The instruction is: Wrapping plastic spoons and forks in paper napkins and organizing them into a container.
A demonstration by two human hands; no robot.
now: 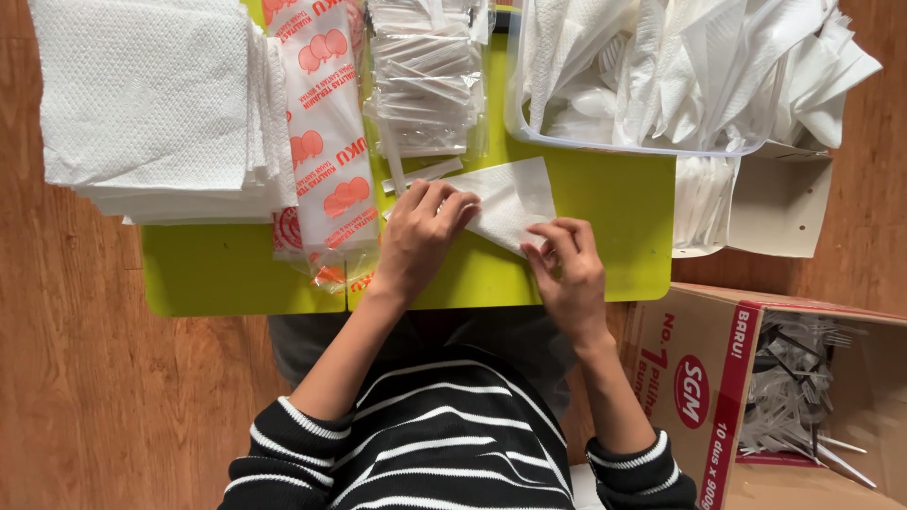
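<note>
Head view: The left hand [420, 236] lies palm down on a white paper napkin [510, 200], fingers curled and pressing its left end. The right hand [567, 269] pinches the napkin's lower right edge between thumb and fingers. The napkin lies flat on the green table [614, 212], at its middle, between the two hands. A white plastic utensil [422, 177] lies just beside the napkin's upper left corner.

A stack of white napkins [151, 104] occupies the table's left part. A printed plastic sleeve [326, 132] lies to its right, and a bundle of wrapped utensils [425, 76] lies beyond that. A clear bin [661, 71] at upper right holds folded napkin bundles. A cardboard box [784, 387] stands on the wood floor [94, 378] at lower right, containing loose plastic forks [789, 378].
</note>
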